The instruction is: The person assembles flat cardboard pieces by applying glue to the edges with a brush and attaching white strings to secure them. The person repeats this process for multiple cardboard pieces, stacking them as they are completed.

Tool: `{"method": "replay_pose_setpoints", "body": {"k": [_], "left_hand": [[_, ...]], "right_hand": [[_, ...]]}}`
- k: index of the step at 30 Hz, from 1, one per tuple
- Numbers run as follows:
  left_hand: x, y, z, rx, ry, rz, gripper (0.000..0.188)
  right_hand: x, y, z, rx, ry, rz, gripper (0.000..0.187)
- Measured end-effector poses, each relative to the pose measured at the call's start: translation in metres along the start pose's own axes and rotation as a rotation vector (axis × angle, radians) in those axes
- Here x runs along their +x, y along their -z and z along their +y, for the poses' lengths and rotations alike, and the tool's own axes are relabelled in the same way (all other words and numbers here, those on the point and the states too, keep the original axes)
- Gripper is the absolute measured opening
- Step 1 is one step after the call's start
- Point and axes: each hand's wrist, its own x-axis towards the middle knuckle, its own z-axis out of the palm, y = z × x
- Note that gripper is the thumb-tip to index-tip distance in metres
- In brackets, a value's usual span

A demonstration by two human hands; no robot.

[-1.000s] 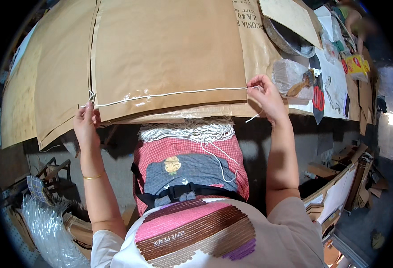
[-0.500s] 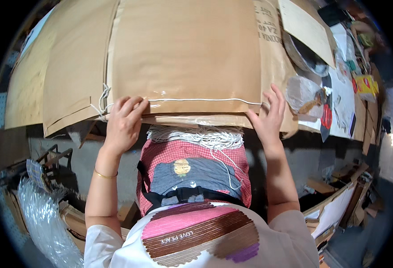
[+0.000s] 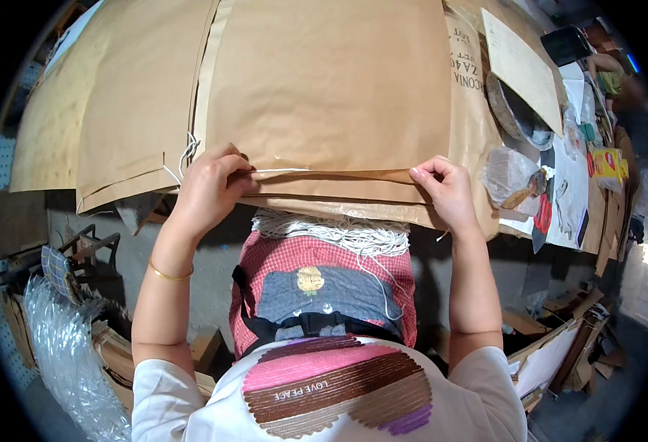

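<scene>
A large sheet of brown paper lies on the table in front of me. Along its near edge runs a narrow strip, and a white string shows in the crease at its left part; further right the string is hidden by the paper. My left hand is closed on the left end of this edge, its fingertips by the string. At the right end, my right hand pinches the paper edge between thumb and fingers. A string end hangs below the right hand. Beside my left hand lies a loose string loop.
A bundle of white strings lies across my lap over a red checked apron. To the right are a board over a round basin, a plastic bag, red-handled scissors and a yellow packet. Clear plastic strips hang lower left.
My right hand has gone from spread fingers to a pinch on the paper edge. The paper now covers the right part of the string. The view has shifted slightly.
</scene>
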Motion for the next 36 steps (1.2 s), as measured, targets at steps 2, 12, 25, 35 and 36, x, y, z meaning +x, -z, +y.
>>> {"method": "replay_pose_setpoints", "body": {"k": [2,12,25,35,36], "left_hand": [[-0.003,-0.003,0.005,-0.003,-0.031,0.037,0.009],[0.005,-0.021,0.0,0.269,0.202,0.1,0.018],[-0.013,-0.062,0.048,0.498,-0.093,-0.152,0.1],[-0.024,-0.054,0.018,0.594,0.044,-0.054,0.119],[-0.024,-0.054,0.017,0.596,0.039,-0.042,0.119]], "right_hand": [[-0.003,-0.003,0.001,-0.062,0.025,0.033,0.012],[-0.002,-0.023,0.002,-0.659,0.259,0.265,0.028],[-0.029,-0.124,-0.04,-0.73,0.502,-0.019,0.086],[-0.072,-0.038,0.013,-0.769,0.351,0.181,0.089],[-0.07,-0.036,0.018,-0.766,0.332,0.162,0.088]]}}
